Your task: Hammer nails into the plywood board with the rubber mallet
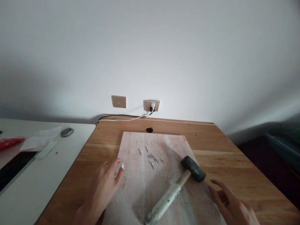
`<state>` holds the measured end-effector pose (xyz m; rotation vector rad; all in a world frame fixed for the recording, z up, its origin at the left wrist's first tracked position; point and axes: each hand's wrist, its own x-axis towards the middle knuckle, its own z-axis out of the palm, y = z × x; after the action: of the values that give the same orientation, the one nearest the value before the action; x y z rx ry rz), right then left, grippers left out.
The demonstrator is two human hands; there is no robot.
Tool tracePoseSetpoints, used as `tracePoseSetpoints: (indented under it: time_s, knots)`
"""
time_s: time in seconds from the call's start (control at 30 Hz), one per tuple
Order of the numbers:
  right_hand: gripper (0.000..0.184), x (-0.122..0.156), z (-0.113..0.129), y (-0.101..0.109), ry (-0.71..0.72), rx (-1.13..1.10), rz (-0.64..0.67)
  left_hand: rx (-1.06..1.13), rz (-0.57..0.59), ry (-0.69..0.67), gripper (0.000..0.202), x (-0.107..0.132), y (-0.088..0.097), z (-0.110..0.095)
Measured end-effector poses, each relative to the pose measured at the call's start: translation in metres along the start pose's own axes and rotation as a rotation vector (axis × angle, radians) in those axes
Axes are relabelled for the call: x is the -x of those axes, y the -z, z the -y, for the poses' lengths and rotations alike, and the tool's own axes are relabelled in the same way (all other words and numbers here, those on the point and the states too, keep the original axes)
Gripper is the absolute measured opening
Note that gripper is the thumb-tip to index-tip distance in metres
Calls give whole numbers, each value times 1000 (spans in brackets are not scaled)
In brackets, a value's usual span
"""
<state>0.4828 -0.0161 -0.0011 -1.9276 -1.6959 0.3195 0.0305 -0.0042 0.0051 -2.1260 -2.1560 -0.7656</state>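
A pale plywood board lies on a wooden desk. Several small nails are scattered near the board's far middle. A mallet with a black head and a paint-stained wooden handle lies diagonally across the board, head towards the far right. My left hand rests flat on the board's left edge, fingers stretched out and empty. My right hand hovers at the board's right edge, fingers spread, just right of the mallet's handle and not touching it.
A white table adjoins the desk on the left, carrying a dark tablet, white papers, a red item and a round grey object. Wall sockets with cables sit behind the desk. Dark floor lies right.
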Motion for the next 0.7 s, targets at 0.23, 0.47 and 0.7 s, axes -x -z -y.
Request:
tracePoseSetpoints:
  time_s: [0.23, 0.47, 0.7]
  knots:
    - [37, 14, -16, 6, -176, 39, 10, 96, -42, -89, 22, -5, -8, -2]
    - [40, 19, -21, -2, -189, -23, -12, 61, 51, -89, 18, -38, 9, -13]
    - [47, 22, -17, -11, -236, -44, -157, 288, 273, -571, 19, -115, 36, -105]
